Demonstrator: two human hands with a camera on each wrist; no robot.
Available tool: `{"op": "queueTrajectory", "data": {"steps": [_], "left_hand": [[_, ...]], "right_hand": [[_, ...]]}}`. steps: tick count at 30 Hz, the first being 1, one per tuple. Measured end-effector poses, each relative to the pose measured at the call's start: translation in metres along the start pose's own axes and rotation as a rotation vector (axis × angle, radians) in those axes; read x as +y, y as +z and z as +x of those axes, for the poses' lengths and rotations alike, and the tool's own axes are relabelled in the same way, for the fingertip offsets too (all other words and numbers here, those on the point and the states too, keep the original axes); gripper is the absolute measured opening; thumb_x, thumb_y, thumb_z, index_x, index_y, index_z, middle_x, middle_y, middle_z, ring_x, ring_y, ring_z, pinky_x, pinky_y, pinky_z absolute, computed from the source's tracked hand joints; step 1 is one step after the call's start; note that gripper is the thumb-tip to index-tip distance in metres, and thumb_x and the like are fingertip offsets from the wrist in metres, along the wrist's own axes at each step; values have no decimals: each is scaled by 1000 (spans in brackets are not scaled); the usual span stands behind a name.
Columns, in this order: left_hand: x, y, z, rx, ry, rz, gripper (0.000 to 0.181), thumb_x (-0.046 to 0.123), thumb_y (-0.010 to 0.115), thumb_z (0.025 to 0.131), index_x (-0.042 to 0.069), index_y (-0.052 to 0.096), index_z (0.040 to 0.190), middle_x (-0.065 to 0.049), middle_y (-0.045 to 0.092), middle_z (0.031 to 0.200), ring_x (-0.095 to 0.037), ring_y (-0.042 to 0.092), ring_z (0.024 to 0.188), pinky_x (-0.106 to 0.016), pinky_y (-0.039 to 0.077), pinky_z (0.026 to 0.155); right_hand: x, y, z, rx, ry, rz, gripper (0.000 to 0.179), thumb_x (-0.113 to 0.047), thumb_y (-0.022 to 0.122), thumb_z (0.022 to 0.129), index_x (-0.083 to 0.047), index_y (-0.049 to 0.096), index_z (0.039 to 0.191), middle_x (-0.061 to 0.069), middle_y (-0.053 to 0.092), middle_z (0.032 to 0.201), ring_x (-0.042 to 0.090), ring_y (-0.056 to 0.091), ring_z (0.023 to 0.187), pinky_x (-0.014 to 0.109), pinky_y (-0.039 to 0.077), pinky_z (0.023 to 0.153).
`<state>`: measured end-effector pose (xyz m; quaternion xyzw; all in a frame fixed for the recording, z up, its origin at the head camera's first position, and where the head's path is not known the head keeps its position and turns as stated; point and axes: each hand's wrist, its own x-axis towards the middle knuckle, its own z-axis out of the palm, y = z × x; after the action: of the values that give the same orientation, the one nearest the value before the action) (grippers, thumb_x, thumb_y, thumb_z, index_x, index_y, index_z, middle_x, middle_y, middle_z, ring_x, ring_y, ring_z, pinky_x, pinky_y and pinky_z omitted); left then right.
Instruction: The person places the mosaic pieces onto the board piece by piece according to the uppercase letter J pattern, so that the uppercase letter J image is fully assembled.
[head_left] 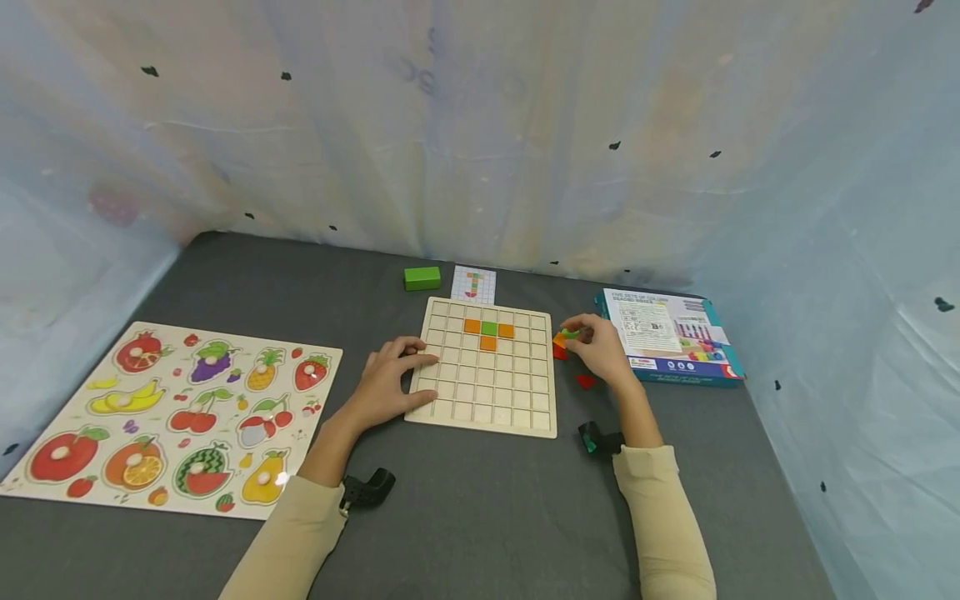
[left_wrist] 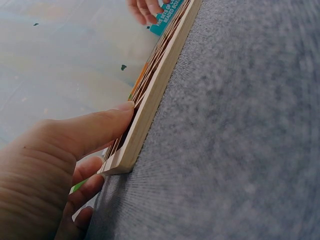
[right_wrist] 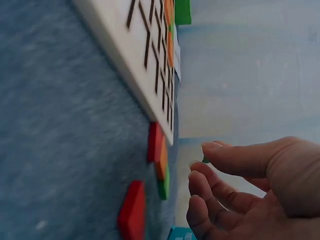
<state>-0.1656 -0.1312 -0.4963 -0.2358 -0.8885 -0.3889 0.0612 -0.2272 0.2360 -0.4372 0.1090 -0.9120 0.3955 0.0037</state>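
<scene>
A wooden grid board [head_left: 482,417] lies in the middle of the table. Three orange tiles [head_left: 488,343] and one green tile [head_left: 489,327] sit in its upper cells. My left hand [head_left: 382,383] rests on the board's left edge, thumb and fingers spread; the left wrist view shows the thumb pressed on the rim. Right of the board, my right hand [head_left: 600,346] pinches a small green piece [right_wrist: 205,160] between thumb and index finger, mostly hidden by the fingertips. Beneath it on the table lie red [right_wrist: 154,142], orange [right_wrist: 161,162] and green [right_wrist: 164,186] pieces, with another red piece [right_wrist: 132,210] nearer.
Behind the board lie a pattern card [head_left: 474,285] and a green block [head_left: 422,278]. A boxed set [head_left: 667,333] lies at the right, beyond my right hand. A fruit puzzle board [head_left: 240,342] covers the left side. Hanging sheeting encloses the back and sides.
</scene>
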Motion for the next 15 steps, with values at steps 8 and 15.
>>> {"op": "queueTrajectory", "data": {"steps": [8,15], "left_hand": [[-1,0,-1,-4,10,2,52,34,82,82,13,69,128,-12,48,139,-31,44,123,-54,27,94],[-1,0,-1,-4,17,-1,52,34,81,82,12,69,128,-13,48,139,-32,44,124,-54,27,94]], "right_hand": [[8,7,-2,-29,1,22,36,9,62,92,6,61,128,23,61,125,37,59,102,47,47,84],[8,12,0,-5,1,-13,34,11,62,92,6,64,125,22,63,120,33,53,93,43,42,79]]}}
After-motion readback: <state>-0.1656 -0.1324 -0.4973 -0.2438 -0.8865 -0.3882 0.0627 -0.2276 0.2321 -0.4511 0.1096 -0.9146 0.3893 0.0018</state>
